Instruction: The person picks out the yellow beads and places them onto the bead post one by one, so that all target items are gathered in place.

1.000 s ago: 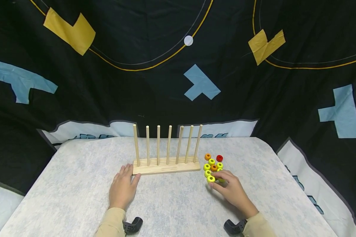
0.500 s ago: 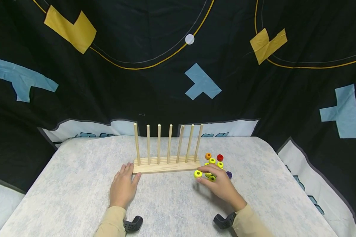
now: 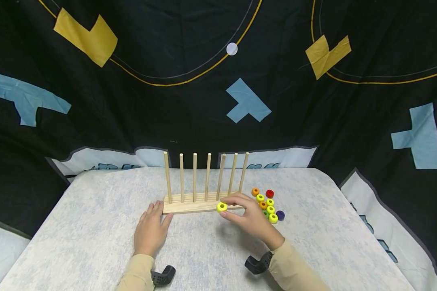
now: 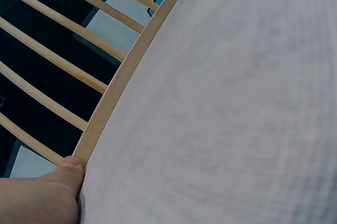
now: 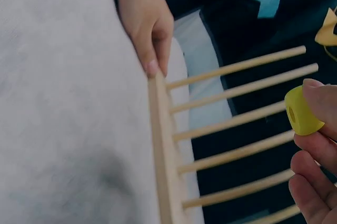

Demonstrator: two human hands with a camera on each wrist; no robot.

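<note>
A wooden rack (image 3: pixel 200 206) with several upright pegs stands on the table. My left hand (image 3: pixel 151 230) rests at its left end, fingers fairly straight along the end and thumb at the front corner; the left wrist view shows the thumb tip (image 4: pixel 71 162) against the base. Between thumb and fingertips, my right hand (image 3: pixel 253 214) pinches a yellow bead (image 3: pixel 221 207) with a dark hole, in front of the rack's right half. In the right wrist view this yellow bead (image 5: pixel 303 112) overlaps the pegs, and the other fingers are loosely bent.
Right of the rack lies a group of loose beads: several yellow ones (image 3: pixel 273 218), orange ones (image 3: pixel 255 191), a red bead (image 3: pixel 270 193), a purple bead (image 3: pixel 280 215) and a partly hidden green bead (image 3: pixel 266 213). A black curtain (image 3: pixel 189 117) hangs behind the table (image 3: pixel 200 250).
My right hand has carried the yellow bead left, away from the bead group, to the front of the rack. The left hand has stayed at the rack's end.
</note>
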